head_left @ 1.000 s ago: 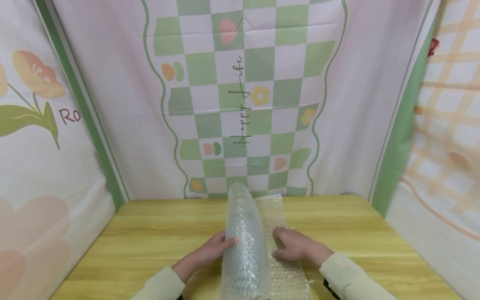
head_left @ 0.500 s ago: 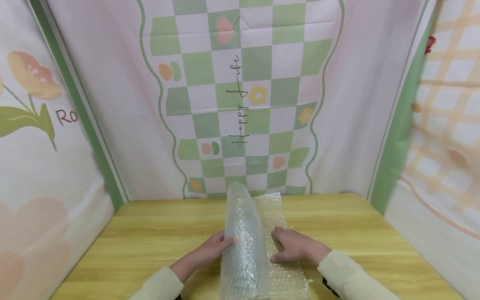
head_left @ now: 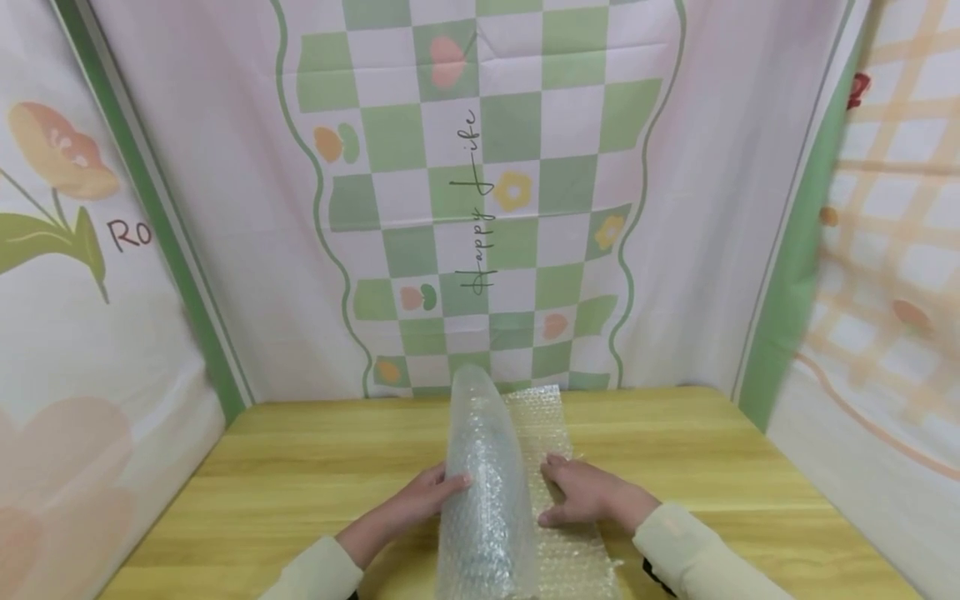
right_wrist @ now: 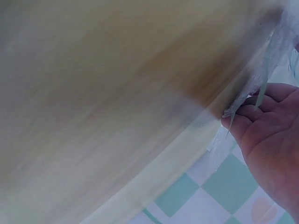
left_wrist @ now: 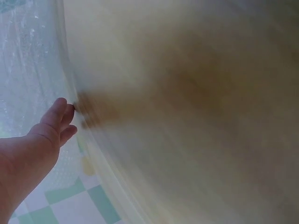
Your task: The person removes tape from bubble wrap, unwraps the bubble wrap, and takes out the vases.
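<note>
A thick roll of bubble wrap [head_left: 487, 508], wound around something hidden inside, lies lengthwise on the wooden table. My left hand [head_left: 423, 497] holds the roll's left side, thumb over the top and the other fingers partly hidden behind it. From under the roll a flat sheet of bubble wrap [head_left: 573, 554] spreads out to the right. My right hand [head_left: 588, 490] rests on that sheet, fingers reaching toward the roll and thumb spread apart. In the right wrist view the fingertips of the right hand [right_wrist: 275, 130] are at the crinkled plastic edge.
The wooden table [head_left: 330, 450] extends to both sides of the roll. A checkered curtain [head_left: 517, 125] hangs behind its far edge. Printed cloths with a flower [head_left: 67, 154] and a plaid pattern [head_left: 892, 250] close off the left and right sides.
The right hand settles slightly on the flat sheet, thumb edging left. The left hand keeps its hold on the roll; the whole view shifts slightly.
</note>
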Demonstrator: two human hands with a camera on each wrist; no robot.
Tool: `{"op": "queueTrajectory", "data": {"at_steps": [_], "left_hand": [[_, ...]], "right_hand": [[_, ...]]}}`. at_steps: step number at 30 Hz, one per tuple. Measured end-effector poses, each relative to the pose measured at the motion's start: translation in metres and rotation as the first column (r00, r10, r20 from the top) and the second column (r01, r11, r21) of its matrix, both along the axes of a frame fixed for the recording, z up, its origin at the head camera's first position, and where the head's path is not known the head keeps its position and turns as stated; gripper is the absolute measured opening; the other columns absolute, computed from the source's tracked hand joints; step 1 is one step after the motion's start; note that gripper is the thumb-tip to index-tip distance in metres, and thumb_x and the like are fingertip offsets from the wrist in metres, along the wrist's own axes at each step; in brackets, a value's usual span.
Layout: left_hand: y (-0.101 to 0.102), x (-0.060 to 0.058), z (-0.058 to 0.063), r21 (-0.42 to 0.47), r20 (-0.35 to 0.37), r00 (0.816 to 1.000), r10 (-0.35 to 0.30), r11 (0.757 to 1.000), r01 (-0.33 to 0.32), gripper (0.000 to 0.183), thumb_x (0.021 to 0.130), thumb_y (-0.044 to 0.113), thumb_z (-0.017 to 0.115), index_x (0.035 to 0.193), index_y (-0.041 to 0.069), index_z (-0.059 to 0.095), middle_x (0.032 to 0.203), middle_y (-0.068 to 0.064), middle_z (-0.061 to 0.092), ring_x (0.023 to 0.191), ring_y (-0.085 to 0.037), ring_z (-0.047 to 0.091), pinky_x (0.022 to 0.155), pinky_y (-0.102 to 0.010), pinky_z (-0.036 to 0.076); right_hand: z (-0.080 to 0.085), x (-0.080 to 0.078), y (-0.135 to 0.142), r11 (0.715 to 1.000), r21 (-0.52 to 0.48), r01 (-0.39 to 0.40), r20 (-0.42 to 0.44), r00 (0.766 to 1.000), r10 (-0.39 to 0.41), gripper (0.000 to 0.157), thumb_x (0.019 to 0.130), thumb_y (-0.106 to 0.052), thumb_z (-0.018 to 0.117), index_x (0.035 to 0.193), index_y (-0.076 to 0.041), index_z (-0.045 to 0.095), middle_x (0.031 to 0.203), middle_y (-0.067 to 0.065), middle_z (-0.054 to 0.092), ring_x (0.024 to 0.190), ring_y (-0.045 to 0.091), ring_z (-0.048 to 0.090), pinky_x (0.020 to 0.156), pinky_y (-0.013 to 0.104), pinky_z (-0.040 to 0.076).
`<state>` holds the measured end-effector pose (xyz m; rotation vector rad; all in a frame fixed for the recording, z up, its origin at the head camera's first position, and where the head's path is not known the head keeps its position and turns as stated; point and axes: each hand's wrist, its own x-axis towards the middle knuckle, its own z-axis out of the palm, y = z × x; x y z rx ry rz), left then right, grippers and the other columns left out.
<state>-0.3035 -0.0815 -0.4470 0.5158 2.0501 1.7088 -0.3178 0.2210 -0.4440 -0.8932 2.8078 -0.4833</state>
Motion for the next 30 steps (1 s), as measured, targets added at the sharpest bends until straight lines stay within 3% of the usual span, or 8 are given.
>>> {"op": "queueTrajectory", "data": {"at_steps": [13,22,27,30], "left_hand": [[0.003,0.001,0.002,-0.022,0.007,0.999,0.044,0.999,-0.044,0.076,0.098,0.045,0.053,0.150,-0.003,0.025,0.133,-0.019,0.054,0.119,-0.035,0.055,0.099,-0.051,0.045],[0.004,0.002,0.006,0.002,-0.011,0.997,0.078,0.997,-0.078,0.073,0.099,0.038,0.055,0.147,-0.008,0.026,0.132,-0.020,0.053,0.118,-0.037,0.054,0.098,-0.051,0.047],[0.008,0.006,0.010,-0.054,-0.074,0.983,0.165,0.984,-0.170,0.084,0.094,0.044,0.060,0.146,-0.010,0.024,0.139,-0.030,0.044,0.124,-0.045,0.047,0.098,-0.055,0.045],[0.014,0.009,0.012,-0.129,-0.138,0.959,0.249,0.955,-0.267,0.099,0.090,0.051,0.064,0.148,-0.013,0.016,0.143,-0.037,0.034,0.127,-0.050,0.041,0.101,-0.059,0.040]], "right_hand": [[0.000,-0.001,-0.002,1.000,-0.014,-0.003,0.005,1.000,0.003,0.090,0.080,-0.048,0.075,0.136,0.015,0.044,0.143,0.038,0.033,0.135,0.048,0.031,0.111,0.056,0.026],[0.002,0.002,-0.002,1.000,-0.013,0.020,0.028,0.999,-0.020,0.090,0.080,-0.046,0.076,0.136,0.015,0.043,0.144,0.037,0.031,0.135,0.048,0.030,0.111,0.055,0.026],[0.003,0.002,-0.002,1.000,-0.012,0.022,0.034,0.999,-0.022,0.090,0.080,-0.046,0.076,0.136,0.016,0.043,0.144,0.037,0.031,0.135,0.048,0.030,0.112,0.055,0.026],[0.003,0.002,-0.002,1.000,-0.017,0.024,0.041,0.999,-0.023,0.090,0.080,-0.046,0.076,0.136,0.016,0.042,0.145,0.038,0.031,0.136,0.048,0.029,0.112,0.055,0.026]]}}
